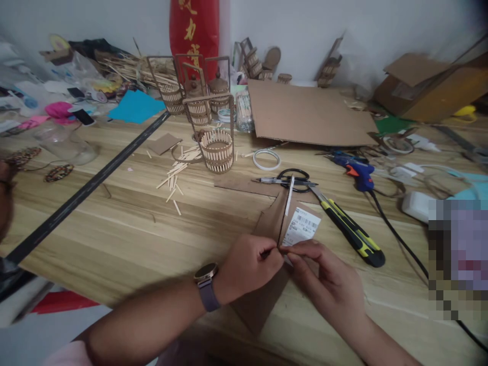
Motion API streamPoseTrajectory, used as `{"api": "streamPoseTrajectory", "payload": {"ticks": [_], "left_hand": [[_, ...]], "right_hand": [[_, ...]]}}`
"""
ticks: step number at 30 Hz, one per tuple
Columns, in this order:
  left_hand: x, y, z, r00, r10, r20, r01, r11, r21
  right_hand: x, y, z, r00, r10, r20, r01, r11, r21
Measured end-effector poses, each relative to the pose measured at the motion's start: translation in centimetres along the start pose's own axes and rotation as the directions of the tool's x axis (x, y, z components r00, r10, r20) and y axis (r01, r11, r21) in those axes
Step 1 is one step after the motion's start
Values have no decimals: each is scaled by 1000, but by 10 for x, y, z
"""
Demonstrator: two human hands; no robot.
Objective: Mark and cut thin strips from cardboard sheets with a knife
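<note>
Nearest, to the left of the utility knife [354,231], the left hand [247,267] and right hand [331,279] meet, each grip pinching the near end of a thin strip [290,198], which rises over labelled cardboard [263,305] on the counter [168,244]. Just beyond the knife's blade, leftward, lie scissors [294,170]; past its handle, a glue gun [358,173]; farthest left of the knife, a slatted basket [217,150].

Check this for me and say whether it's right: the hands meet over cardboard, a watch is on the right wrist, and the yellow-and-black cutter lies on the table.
Not quite: the head view shows the watch on the wrist of the left hand, not the right hand. The hands do meet over cardboard, and the yellow-and-black cutter lies on the table.
</note>
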State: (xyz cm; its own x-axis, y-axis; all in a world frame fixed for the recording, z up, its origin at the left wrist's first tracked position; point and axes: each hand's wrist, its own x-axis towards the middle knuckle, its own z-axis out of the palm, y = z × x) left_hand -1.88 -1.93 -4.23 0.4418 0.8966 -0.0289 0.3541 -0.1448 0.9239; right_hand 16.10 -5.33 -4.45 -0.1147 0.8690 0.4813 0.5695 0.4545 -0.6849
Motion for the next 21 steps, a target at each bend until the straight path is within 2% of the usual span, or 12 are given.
{"api": "streamPoseTrajectory", "payload": {"ticks": [6, 10, 13, 17, 19, 21], "left_hand": [[1, 0, -2, 1000, 17, 11, -17, 1000, 2], [2, 0, -3, 999, 22, 33, -21, 999, -27], [2, 0, -4, 998, 22, 52, -21, 999, -34], [1, 3, -5, 997, 25, 70, -23, 999, -27], [1, 4, -5, 998, 18, 65, -16, 999, -29], [1, 4, -4, 998, 9, 54, -8, 1000, -23]], "right_hand": [[-2, 8, 2, 965, 259, 35, -260, 941, 218], [3, 8, 5, 937, 342, 63, -336, 844, 418], [5, 8, 5, 943, 327, 59, -317, 832, 455], [2, 9, 4, 982, 181, -63, -156, 947, 281], [-1, 9, 4, 992, 101, -76, -84, 977, 195], [-4, 9, 4, 995, 72, -67, -62, 988, 144]]}}
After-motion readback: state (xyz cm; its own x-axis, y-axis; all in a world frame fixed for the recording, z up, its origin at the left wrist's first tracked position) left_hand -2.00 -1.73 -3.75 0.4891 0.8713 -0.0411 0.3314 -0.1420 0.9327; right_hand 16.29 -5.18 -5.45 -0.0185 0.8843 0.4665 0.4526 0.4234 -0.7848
